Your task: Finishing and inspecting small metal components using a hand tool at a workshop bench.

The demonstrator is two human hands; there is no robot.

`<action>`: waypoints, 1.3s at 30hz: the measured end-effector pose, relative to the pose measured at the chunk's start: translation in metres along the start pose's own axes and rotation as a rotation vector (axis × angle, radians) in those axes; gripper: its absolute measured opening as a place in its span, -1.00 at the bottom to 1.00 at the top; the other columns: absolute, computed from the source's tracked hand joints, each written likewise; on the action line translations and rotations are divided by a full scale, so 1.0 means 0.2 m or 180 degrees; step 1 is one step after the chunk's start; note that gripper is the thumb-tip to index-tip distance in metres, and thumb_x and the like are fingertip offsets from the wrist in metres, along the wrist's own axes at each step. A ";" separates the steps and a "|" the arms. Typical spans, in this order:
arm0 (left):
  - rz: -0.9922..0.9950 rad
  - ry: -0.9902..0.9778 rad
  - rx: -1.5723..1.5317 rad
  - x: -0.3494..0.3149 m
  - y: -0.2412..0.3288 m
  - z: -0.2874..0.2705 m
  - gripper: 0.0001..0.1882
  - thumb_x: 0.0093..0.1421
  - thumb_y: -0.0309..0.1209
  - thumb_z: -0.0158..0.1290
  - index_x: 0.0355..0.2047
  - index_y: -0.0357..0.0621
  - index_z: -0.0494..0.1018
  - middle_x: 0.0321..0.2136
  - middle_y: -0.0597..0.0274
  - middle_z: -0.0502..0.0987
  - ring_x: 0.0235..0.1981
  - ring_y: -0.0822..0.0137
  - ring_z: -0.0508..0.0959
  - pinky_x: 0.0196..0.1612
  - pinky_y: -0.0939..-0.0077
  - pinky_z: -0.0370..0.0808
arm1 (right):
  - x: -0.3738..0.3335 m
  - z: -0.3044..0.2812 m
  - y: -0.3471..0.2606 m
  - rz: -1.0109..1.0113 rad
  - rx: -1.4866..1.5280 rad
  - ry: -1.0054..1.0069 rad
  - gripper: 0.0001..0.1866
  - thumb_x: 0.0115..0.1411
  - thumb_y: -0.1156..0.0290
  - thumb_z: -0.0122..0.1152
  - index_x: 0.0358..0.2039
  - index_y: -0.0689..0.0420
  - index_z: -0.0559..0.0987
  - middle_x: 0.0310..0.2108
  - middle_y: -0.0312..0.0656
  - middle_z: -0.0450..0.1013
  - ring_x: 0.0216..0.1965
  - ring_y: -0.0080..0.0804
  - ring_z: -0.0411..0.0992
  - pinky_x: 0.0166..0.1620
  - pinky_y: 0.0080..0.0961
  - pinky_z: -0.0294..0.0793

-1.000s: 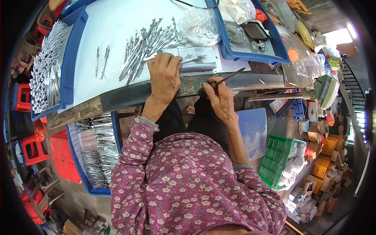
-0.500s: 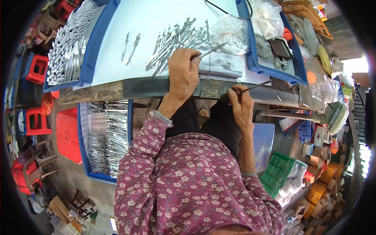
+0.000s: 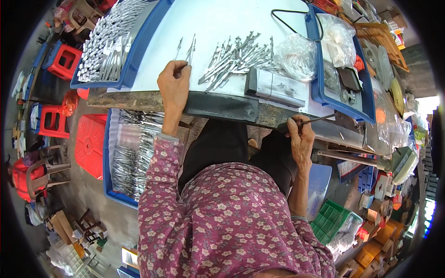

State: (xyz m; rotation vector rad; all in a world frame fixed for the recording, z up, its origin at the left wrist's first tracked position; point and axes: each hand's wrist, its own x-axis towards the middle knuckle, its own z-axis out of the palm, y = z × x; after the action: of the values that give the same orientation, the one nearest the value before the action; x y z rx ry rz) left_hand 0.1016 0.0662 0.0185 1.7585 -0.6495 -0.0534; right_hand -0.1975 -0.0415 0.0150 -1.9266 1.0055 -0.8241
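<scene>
My left hand (image 3: 174, 85) is at the table's front left, thumb and forefinger closed at the lower end of a slender metal piece (image 3: 192, 46). Another slim metal piece (image 3: 179, 47) lies just left of it. To their right is a loose pile of similar silvery metal pieces (image 3: 236, 58). At the table's front edge, my right hand (image 3: 301, 139) grips a thin dark rod-like tool (image 3: 322, 118), its tip pointing right. A block with a dark end and pale top (image 3: 278, 85) rests near that edge, between my hands.
A blue tray (image 3: 127, 69) of stacked metal pieces stands at the left. Another blue tray (image 3: 345, 109) with bags and small parts is at the right, beside a clear bag (image 3: 296, 55). Below the table are a filled blue bin (image 3: 107, 157), a red stool (image 3: 90, 143) and a lamp (image 3: 401, 164).
My left hand has moved left from the block and pile to the separate slim pieces, carrying a metal piece. My right hand still holds the rod-like tool. The whole view has shifted.
</scene>
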 end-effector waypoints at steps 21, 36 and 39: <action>0.0882 -0.0349 0.1228 0.16 -0.11 0.12 -0.88 0.03 -0.50 -0.04 -0.45 -0.23 0.48 -0.43 0.05 0.49 -0.37 0.06 0.49 -0.28 0.30 0.42 | 0.01 0.00 -0.02 0.0097 -0.0020 -0.0036 -0.82 0.16 0.40 0.13 -0.29 0.24 0.44 -0.56 -0.32 0.34 -0.59 -0.64 0.28 -0.53 -0.69 0.35; 0.0446 -0.1309 0.1852 0.22 -0.09 0.25 -0.73 -0.07 -0.52 -0.11 -0.33 -0.22 0.47 -0.36 -0.14 0.51 -0.28 -0.09 0.49 -0.19 0.16 0.39 | 0.02 0.00 -0.01 0.0002 -0.0262 0.0045 -0.79 0.12 0.38 0.17 -0.32 0.22 0.42 -0.66 -0.14 0.34 -0.65 -0.43 0.30 -0.54 -0.51 0.27; 0.0516 -0.1309 0.1894 0.22 -0.08 0.25 -0.72 -0.08 -0.54 -0.13 -0.31 -0.22 0.45 -0.39 -0.17 0.51 -0.31 -0.09 0.50 -0.22 0.14 0.39 | 0.03 -0.01 -0.02 0.0015 -0.0199 0.0035 -0.80 0.12 0.38 0.17 -0.33 0.23 0.43 -0.70 -0.16 0.31 -0.68 -0.41 0.28 -0.56 -0.51 0.26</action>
State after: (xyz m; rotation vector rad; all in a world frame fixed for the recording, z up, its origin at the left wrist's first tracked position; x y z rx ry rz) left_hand 0.1268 0.0049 0.0021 2.2818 -1.1965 -0.1215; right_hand -0.1951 -0.0451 0.0200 -1.9737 1.0532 -0.8101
